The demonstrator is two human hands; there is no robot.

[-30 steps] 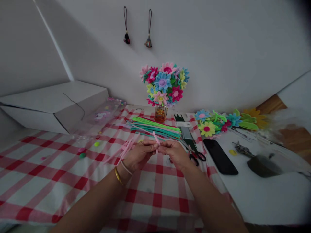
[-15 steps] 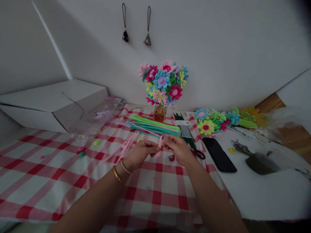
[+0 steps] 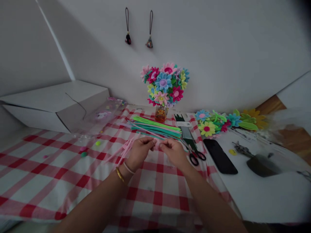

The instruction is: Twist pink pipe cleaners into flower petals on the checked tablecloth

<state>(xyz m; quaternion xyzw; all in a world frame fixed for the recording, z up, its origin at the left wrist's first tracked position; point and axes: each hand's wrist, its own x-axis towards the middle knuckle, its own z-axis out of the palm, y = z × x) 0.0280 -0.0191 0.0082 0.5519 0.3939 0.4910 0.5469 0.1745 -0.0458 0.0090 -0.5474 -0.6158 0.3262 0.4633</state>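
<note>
Between my two hands is a pink pipe cleaner, mostly hidden by the fingers. My left hand pinches one side of it, thumb against forefinger. Opposite, my right hand pinches the other side, the fingertips of both hands almost meeting. Beside my left hand lie loose pink pipe cleaners on the checked cloth. Just behind the hands is a bundle of green and teal pipe cleaners. Black-handled scissors rest to the right of my right hand.
A vase of fuzzy flowers stands at the back. At the right are a black phone, more fuzzy flowers and keys. A white box and a plastic bag lie left. Small pompoms dot the checked cloth.
The fingers have closed in around the pink pipe cleaner, whose upright part no longer shows. My right hand has turned and lowered slightly, uncovering more of the scissors. The view has shifted a little.
</note>
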